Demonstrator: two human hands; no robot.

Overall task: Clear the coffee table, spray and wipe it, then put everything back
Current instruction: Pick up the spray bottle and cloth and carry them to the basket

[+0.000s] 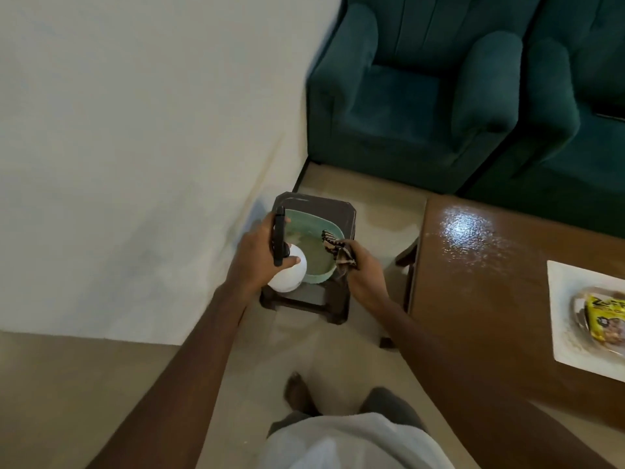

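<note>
Left hand [255, 255] fingers wrap a round white spray bottle [291, 270]; right hand [366, 274] fingers pinch a striped cloth [334, 248] over the basin's [318, 277] right rim, near the glossy worktop's [490, 292] edge.

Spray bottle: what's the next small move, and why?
Probably set the spray bottle down on the stool beside the green basin. The left hand grips it right over the stool's near corner, the right hand holds the cloth at the basin's rim, and the coffee table glistens as if wet. A lift-off is equally possible.
</note>
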